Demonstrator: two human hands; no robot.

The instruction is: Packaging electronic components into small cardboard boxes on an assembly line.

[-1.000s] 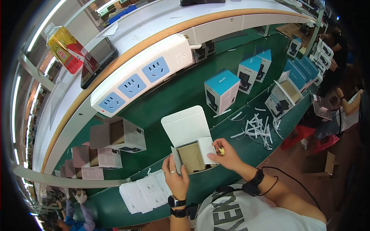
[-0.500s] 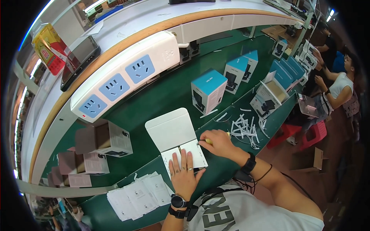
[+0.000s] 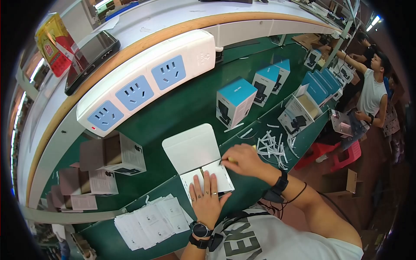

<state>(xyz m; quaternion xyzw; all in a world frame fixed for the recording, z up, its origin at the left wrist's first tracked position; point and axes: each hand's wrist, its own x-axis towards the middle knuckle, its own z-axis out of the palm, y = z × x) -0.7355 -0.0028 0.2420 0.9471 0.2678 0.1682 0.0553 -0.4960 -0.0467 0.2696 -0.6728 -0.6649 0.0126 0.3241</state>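
Note:
A white carton [image 3: 190, 146] lies on the green bench with its lid [image 3: 187, 141] swung back and its inner flaps [image 3: 220, 174] folded down. My left hand [image 3: 208, 200] rests flat on those flaps, fingers spread, wearing a ring and a wristwatch. My right hand [image 3: 245, 160] is at the carton's right edge, fingers pinched on a small yellowish stick [image 3: 231, 160] whose tip touches the flap. A black band sits on my right wrist.
Leaflets [image 3: 149, 220] are stacked near the front left and open brown-lined cartons [image 3: 113, 154] stand further left. Blue-topped boxes [image 3: 236, 102] and white strips [image 3: 271, 146] lie right. A white power strip [image 3: 147, 81] and a phone [image 3: 90, 54] sit behind. A person [image 3: 372, 92] works far right.
The carton's brown inside was showing; its flaps are now folded down. My left hand moved from the carton's side to lie flat on top. My right hand stays at the flap edge.

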